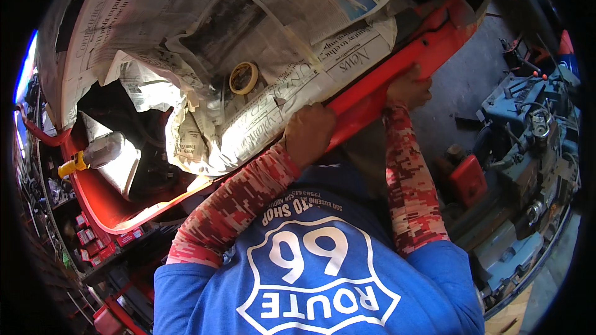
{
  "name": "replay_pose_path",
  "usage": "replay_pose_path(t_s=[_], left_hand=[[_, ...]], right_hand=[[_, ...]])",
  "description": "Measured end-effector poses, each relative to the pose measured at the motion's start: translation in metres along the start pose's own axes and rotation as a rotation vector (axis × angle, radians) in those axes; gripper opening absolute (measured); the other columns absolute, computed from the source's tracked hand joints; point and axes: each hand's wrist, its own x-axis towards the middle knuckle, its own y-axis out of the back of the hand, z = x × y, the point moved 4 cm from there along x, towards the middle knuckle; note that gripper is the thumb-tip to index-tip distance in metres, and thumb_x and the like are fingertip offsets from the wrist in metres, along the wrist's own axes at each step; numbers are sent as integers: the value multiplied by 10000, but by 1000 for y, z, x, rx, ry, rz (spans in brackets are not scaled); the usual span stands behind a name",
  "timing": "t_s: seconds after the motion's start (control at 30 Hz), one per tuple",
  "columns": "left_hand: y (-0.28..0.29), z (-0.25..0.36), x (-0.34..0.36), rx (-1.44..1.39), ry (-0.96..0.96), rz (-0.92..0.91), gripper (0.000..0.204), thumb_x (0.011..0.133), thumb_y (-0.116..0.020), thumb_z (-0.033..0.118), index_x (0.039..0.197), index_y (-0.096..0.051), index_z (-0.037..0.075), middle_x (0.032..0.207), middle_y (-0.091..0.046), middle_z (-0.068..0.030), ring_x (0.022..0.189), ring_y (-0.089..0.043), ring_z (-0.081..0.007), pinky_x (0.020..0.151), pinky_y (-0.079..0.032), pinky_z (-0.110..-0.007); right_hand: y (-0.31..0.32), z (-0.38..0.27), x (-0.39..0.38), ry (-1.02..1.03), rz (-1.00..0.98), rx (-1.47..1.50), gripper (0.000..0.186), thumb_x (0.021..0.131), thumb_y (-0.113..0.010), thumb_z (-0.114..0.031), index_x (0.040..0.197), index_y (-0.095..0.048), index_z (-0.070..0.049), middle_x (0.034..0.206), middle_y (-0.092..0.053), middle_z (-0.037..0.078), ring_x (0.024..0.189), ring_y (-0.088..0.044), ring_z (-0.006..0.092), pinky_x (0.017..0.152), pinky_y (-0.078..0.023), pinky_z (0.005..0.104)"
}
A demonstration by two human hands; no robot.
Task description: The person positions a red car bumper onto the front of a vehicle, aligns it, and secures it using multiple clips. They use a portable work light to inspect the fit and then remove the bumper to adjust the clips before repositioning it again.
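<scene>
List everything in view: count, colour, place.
Panel: 1, red, running diagonally under both hands
Newspaper sheets: several, off-white with dark print, upper middle
Tape roll: 1, tan, on the newspaper
Cylindrical item: 1, grey with yellow end, left
Small boxes: several, red and white, lower left
Machinery: uncountable, blue-green and metallic, right
Blocky item: 1, red, right
Shirt: 1, blue with white print, bottom
Sleeves: 2, red patterned, forearms
Left hand: 1, bare, at panel, centre
Right hand: 1, bare, at panel, right of centre
</scene>
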Motion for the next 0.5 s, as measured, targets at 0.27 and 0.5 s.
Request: replay_pose_path(t_s=[0.27,0.5], left_hand=[[-4,-8,-13,-225,72,46,75,811,-628,46,859,-662,1,862,-681,-230,802,-710,-405,706,-595,-469],[-11,-2,-20,-208,27,151,35,816,-623,17,849,-630,10,879,-624,-195,808,-672,-400,727,-568,-489]], right_hand=[[2,0,1,32,49,23,614,954,-628,-532,1311,-588,-34,1172,-567,275,1103,-586,472,886,-505,580],[-2,0,1,52,90,27,616,953,-639,-520,1309,-582,-20,1167,-570,276,1067,-587,465,890,-495,563]])
